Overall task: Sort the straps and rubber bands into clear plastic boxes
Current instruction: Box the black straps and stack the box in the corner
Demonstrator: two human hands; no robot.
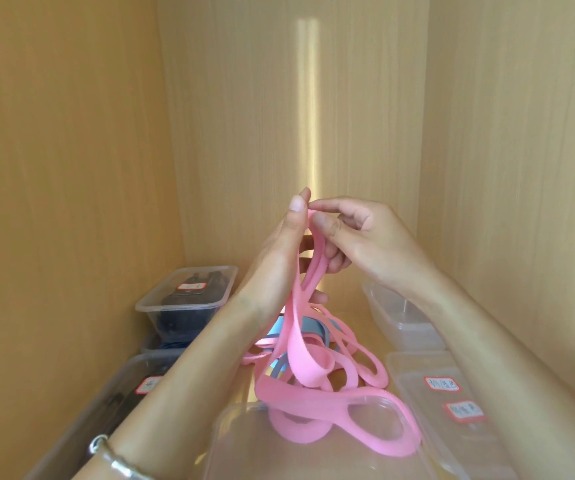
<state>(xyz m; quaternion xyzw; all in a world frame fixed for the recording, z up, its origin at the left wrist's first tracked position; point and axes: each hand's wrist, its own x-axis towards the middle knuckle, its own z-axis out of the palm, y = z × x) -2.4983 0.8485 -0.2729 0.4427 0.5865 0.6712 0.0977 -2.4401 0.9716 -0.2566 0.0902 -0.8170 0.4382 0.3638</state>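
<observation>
Above the shelf's middle, I had the left hand (pixel 275 261) and right hand (pixel 362 237) raised together. Both were pinching the top of a pink strap (pixel 293 332), whose lower loops trailed into the near clear box (pixel 313 462). Just beyond it, a tangle of pink and blue straps (pixel 313 329) lay unsorted. Dark items sat in the far left box (pixel 185 306) and the near left box (pixel 106 403). The far right box (pixel 400 320) looked empty. I judged the sorting roughly half done.
</observation>
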